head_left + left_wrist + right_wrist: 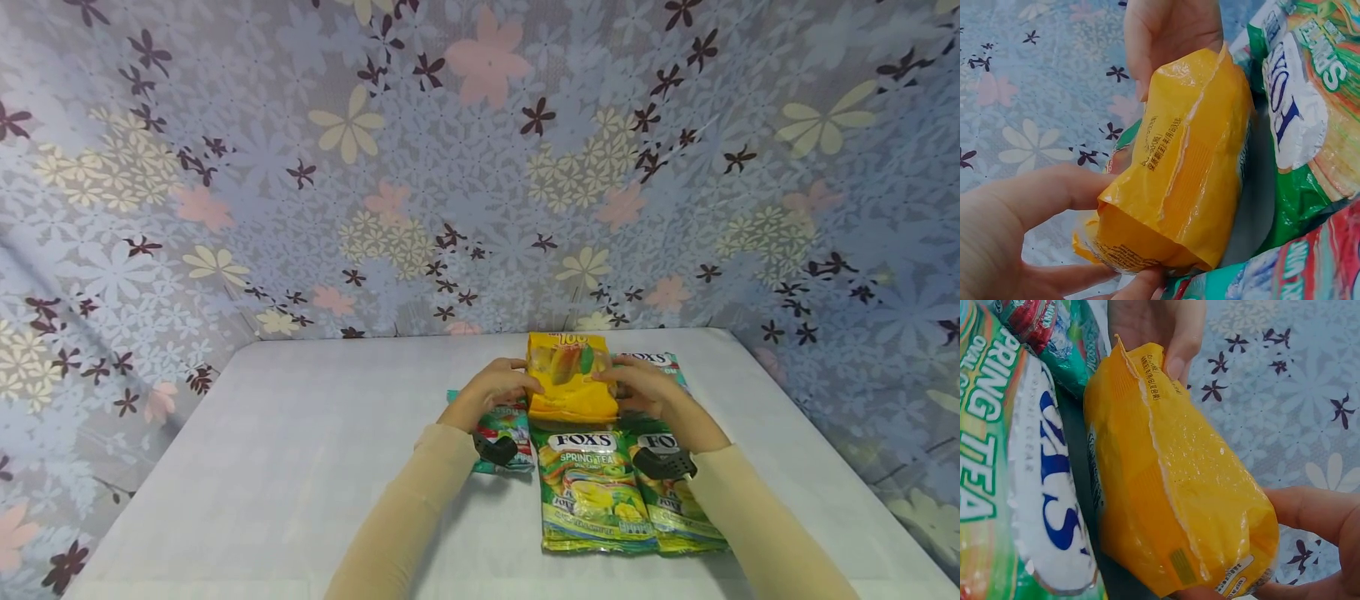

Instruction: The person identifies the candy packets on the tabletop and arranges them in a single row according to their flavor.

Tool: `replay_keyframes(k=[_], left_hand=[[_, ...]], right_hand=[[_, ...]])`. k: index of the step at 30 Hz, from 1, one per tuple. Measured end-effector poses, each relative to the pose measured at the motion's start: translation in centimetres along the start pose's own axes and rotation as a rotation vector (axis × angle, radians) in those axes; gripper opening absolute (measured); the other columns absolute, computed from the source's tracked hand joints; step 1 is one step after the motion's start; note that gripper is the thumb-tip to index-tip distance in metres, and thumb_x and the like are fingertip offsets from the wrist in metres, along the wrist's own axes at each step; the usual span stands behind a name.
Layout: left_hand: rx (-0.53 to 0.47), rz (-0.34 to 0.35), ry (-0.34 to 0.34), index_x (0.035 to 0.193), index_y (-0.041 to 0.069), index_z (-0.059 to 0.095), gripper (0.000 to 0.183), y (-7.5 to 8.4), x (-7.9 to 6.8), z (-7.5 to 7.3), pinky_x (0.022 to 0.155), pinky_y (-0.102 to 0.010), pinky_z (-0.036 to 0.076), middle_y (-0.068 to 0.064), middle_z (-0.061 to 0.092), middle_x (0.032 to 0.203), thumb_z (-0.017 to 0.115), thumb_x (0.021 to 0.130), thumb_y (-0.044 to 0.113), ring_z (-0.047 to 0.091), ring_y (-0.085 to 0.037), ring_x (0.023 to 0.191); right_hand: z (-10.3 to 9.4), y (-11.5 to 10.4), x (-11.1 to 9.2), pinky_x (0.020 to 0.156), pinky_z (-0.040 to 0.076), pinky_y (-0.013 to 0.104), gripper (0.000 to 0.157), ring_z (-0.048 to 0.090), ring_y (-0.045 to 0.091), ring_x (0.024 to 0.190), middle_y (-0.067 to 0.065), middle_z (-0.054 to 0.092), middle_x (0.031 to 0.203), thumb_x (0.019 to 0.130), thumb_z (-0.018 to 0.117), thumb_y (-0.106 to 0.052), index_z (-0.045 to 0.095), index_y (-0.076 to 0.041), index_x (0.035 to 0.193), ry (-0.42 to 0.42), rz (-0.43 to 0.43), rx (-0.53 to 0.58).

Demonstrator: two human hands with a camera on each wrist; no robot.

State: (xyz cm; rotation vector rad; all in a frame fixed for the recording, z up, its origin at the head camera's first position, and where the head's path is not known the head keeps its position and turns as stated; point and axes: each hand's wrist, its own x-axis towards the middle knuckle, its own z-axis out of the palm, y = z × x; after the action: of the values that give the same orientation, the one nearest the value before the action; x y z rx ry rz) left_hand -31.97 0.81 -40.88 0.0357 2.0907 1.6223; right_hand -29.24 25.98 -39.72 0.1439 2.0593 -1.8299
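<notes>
A yellow candy bag (566, 392) with a mango picture is held between both hands near the back of the table. My left hand (491, 390) grips its left end, with thumb and fingers on opposite sides in the left wrist view. On the opposite end is my right hand (651, 390), also gripping it. Both wrist views show the bag's seamed back with small print. Directly in front lies a green Fox's Spring Tea candy bag (596, 496). Below the left hand, a teal and red candy bag (506, 433) is partly covered by the hand and wrist.
A second green Fox's bag (682, 521) lies at the right, partly hidden by the right wrist. Behind the right hand shows a teal Fox's bag (670, 364). A white cloth (300, 467) covers the table, and flowered fabric (450, 167) hangs behind it.
</notes>
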Motion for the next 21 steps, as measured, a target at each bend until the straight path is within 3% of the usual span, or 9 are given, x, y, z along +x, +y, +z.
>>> replay_keyframes(k=[3,6,9,11,13,15,21], left_hand=[[0.012,0.034,-0.006,0.147,0.012,0.042,0.079,0.3,-0.2,-0.1,0.101,-0.044,0.042,-0.014,0.038,0.149,0.079,0.077,0.017,0.049,-0.032,0.125],[0.049,0.084,-0.020,0.148,0.010,0.040,0.079,0.6,-0.4,-0.1,0.102,-0.045,0.041,-0.015,0.039,0.148,0.078,0.079,0.017,0.049,-0.032,0.125],[0.072,0.114,-0.012,0.148,0.009,0.039,0.080,1.0,-0.7,-0.2,0.102,-0.046,0.041,-0.015,0.044,0.144,0.077,0.079,0.017,0.052,-0.030,0.120],[0.060,0.116,0.003,0.148,0.010,0.040,0.079,1.1,-0.9,-0.3,0.100,-0.046,0.043,-0.015,0.048,0.141,0.077,0.078,0.017,0.055,-0.028,0.115],[0.007,0.115,0.013,0.148,0.010,0.040,0.079,1.0,-1.1,-0.4,0.099,-0.045,0.044,-0.015,0.046,0.142,0.077,0.079,0.014,0.055,-0.029,0.115],[-0.053,0.114,0.019,0.148,0.010,0.040,0.078,0.9,-1.5,-0.6,0.096,-0.045,0.046,-0.016,0.044,0.143,0.076,0.079,0.012,0.056,-0.029,0.112],[-0.216,0.119,0.011,0.149,0.010,0.038,0.075,0.2,-2.3,-1.3,0.086,-0.043,0.053,-0.019,0.046,0.140,0.071,0.082,0.002,0.058,-0.029,0.107]], right_hand=[[0.0,-0.3,-0.2,0.062,0.050,0.030,0.079,0.053,0.014,0.066,0.009,0.053,0.101,0.096,0.060,-0.019,0.008,0.001,0.153,0.014,-0.017,-0.007],[0.0,-0.6,-0.4,0.067,0.052,0.032,0.083,0.055,0.017,0.074,0.017,0.051,0.118,0.095,0.062,-0.019,0.007,0.000,0.154,0.027,-0.034,-0.018],[0.0,-0.9,-0.5,0.077,0.054,0.036,0.083,0.057,0.026,0.096,0.025,0.040,0.137,0.095,0.063,-0.019,0.008,-0.001,0.154,0.034,-0.042,-0.012],[0.1,-1.0,-0.7,0.088,0.052,0.043,0.083,0.050,0.035,0.116,0.029,0.029,0.147,0.094,0.063,-0.019,0.007,-0.002,0.154,0.028,-0.045,0.007],[0.2,-1.2,-0.8,0.097,0.045,0.050,0.083,0.034,0.041,0.133,0.029,0.020,0.152,0.095,0.063,-0.018,0.007,-0.002,0.155,0.018,-0.055,0.024],[0.5,-1.2,-1.0,0.100,0.040,0.054,0.082,0.022,0.043,0.139,0.028,0.014,0.154,0.095,0.061,-0.017,0.006,-0.003,0.155,-0.003,-0.074,0.045],[1.4,-1.2,-1.2,0.094,0.048,0.048,0.081,0.020,0.043,0.140,0.029,0.013,0.154,0.096,0.059,-0.013,0.003,-0.002,0.154,-0.043,-0.112,0.083]])
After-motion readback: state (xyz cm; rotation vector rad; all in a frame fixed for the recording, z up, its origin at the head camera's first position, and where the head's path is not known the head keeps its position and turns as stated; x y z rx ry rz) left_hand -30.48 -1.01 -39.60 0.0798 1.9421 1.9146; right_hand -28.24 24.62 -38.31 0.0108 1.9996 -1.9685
